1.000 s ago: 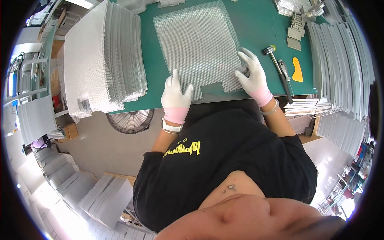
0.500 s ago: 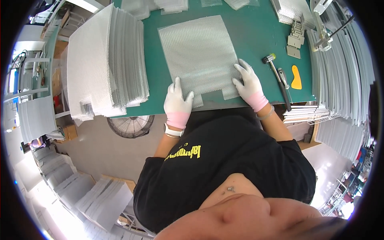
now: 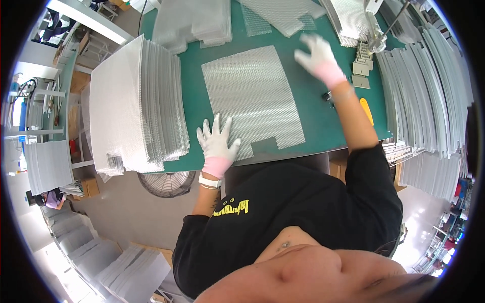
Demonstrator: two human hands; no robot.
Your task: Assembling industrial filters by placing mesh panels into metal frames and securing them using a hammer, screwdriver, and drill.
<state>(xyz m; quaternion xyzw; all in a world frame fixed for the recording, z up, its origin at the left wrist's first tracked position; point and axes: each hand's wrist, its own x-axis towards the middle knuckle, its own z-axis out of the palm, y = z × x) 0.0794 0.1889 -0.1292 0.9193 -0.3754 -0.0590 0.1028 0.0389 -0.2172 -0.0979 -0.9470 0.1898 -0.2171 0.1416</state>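
Observation:
A silver-grey sheet with a fine mesh texture (image 3: 252, 91) lies flat on the green table (image 3: 318, 131), a notch cut in its near edge. My left hand (image 3: 217, 144), in a white glove with a pink cuff, rests palm down at the sheet's near left corner, fingers spread. Gloved the same way, my right hand (image 3: 318, 56) is raised beyond the sheet's far right corner, apart from it. Its fingers are spread with nothing in them, slightly blurred. Closest to it is a loose textured sheet (image 3: 280, 14) at the far side.
A tall stack of mesh sheets (image 3: 118, 101) fills the table's left, with another stack (image 3: 192, 22) behind. Small grey plates (image 3: 360, 82) and a yellow scraper (image 3: 366, 111) lie at the right. My right forearm mostly hides a hammer (image 3: 328, 97). A floor fan (image 3: 166, 184) stands below.
My right hand has left the sheet's near right edge and reached far forward over the table. My left hand has shifted slightly left, its fingers now spread wider. The view has shifted, showing more of the far side.

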